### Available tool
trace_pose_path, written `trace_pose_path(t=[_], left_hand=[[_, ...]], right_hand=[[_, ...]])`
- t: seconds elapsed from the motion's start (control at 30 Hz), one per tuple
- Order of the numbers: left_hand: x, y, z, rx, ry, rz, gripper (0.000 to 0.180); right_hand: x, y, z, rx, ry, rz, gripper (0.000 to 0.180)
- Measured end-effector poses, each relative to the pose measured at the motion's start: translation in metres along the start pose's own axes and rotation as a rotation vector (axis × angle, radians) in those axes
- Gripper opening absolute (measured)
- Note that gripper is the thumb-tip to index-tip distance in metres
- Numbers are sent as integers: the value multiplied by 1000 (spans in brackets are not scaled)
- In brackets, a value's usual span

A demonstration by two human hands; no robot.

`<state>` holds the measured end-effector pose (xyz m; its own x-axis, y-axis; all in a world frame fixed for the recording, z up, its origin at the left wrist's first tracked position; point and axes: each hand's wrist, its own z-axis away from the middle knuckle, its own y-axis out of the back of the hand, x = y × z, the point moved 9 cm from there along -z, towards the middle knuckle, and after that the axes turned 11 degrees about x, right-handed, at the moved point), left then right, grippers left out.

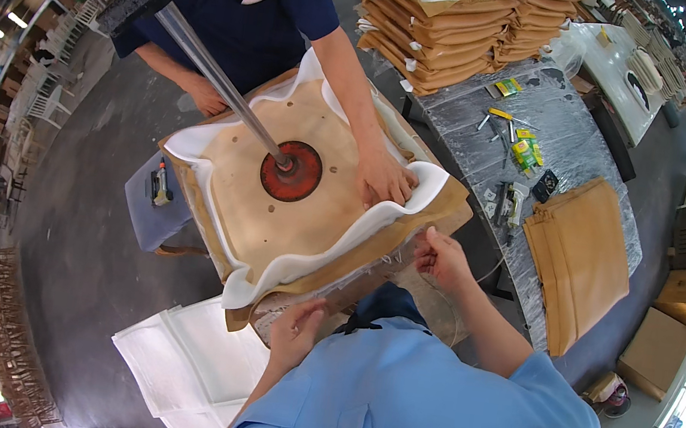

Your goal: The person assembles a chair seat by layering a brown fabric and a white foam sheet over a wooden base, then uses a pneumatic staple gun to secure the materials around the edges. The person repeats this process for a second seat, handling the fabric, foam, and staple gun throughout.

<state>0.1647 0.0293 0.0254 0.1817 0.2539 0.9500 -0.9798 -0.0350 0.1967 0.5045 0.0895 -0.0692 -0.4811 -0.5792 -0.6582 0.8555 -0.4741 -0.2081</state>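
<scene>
While a red round press pad [291, 171] on a slanting metal shaft [214, 74] pinned the wooden seat board [276, 197] down onto its white foam layer [265, 277], the work stood at the stage of drawing the tan cover [410, 227] up round the board's near edge. The whole stack sat on a small stand between the wearer and a co-worker in a dark blue shirt [254, 3], whose hand [383, 176] pressed flat on the foam at the far right corner. The wearer's right hand [441, 257] was at the cover's near right edge, fingers curled in as if pinching its hem, though what exactly they gripped could not be made out. The left hand [297, 329] lay at the lower corner, fingers bent toward the cover's underside; whether it held anything could not be told. To the right, a plastic-wrapped surface [562, 130] carried small tools and folded tan covers [579, 262]. As a judgement, the next move called for an even pull along the edge, keeping the foam from bunching at the corners.
</scene>
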Motion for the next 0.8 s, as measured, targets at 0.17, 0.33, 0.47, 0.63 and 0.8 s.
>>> trace_pose_path(t=[0.17,0.33,0.47,0.63,0.8], left_hand=[[101,-51,-49,65,-649,-546,43],[61,-102,-119,-72,-478,-585,61],[43,-138,-89,-298,-598,-761,72],[39,-141,-62,-214,-882,-895,75],[40,-136,-65,-153,-840,-823,74]], right_hand=[[12,-21,9,-56,-16,4,52],[10,-35,11,-74,26,23,42],[21,-17,20,-11,9,13,33],[28,-5,32,52,20,202,23],[-36,-47,47,-114,346,500,19]])
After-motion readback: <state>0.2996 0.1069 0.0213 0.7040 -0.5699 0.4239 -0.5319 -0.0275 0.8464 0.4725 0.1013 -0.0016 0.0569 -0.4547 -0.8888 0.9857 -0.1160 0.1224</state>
